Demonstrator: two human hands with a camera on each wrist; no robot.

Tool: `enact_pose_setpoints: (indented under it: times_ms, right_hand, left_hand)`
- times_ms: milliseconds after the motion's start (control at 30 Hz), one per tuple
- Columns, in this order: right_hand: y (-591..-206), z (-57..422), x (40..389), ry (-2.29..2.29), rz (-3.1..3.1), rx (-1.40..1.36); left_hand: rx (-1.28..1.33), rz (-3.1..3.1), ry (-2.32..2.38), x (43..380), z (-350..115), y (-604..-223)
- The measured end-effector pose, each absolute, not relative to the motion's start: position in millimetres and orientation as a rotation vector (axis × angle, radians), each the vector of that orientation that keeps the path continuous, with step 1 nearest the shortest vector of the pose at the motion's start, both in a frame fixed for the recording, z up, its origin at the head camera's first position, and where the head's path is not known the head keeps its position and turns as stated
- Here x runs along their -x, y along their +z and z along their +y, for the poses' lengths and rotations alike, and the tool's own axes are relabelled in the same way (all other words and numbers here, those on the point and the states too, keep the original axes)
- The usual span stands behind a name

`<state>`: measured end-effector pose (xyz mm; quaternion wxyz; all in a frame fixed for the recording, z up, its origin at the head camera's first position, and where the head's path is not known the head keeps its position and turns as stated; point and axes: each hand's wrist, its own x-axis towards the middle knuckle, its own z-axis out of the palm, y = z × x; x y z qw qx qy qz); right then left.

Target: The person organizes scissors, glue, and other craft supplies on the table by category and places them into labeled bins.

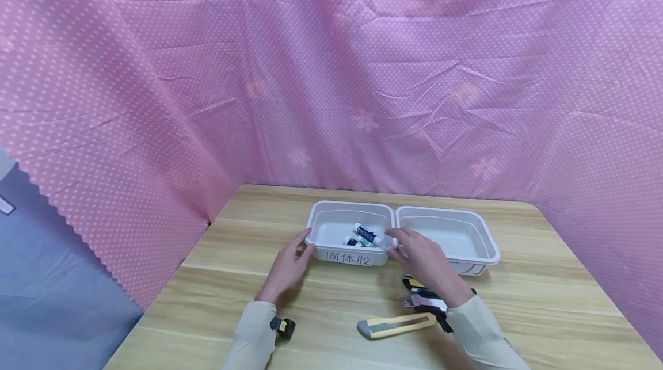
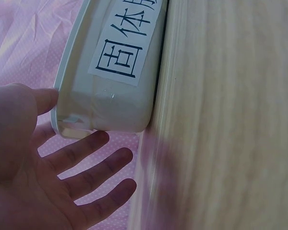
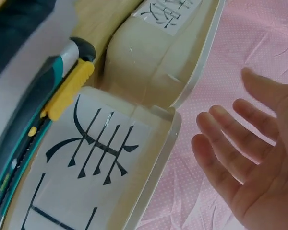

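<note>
My left hand (image 1: 288, 266) is at the left front corner of a white plastic box (image 1: 326, 252). In the left wrist view its thumb touches the rim and the other fingers spread loosely beside the box end. Several glue sticks (image 1: 366, 234), white with dark blue labels, lie inside that box toward its right side. My right hand (image 1: 422, 258) reaches over where the two boxes meet. The right wrist view shows its fingers (image 3: 216, 134) apart and gently bent, with nothing between them. A second white box (image 1: 489, 240) stands to the right, close beside the first.
A yellow utility knife (image 1: 396, 325) lies on the wooden table (image 1: 217, 295) in front of the boxes. More utility knives, one with a pink body (image 1: 427, 301), lie partly under the right forearm. Labels with characters mark the box fronts. A pink dotted curtain (image 1: 331, 99) hangs behind the table.
</note>
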<state>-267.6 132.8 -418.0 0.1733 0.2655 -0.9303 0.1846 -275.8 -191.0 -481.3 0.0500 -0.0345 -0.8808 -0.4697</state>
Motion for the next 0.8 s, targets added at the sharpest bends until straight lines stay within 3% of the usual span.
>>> enact_pose_setpoints:
  times_ms: [800]
  right_hand:
    - [-441, 159, 224, 0.213, -2.401, -1.374]
  left_hand:
    - [0.133, -2.663, -1.44, 276, -192, -483]
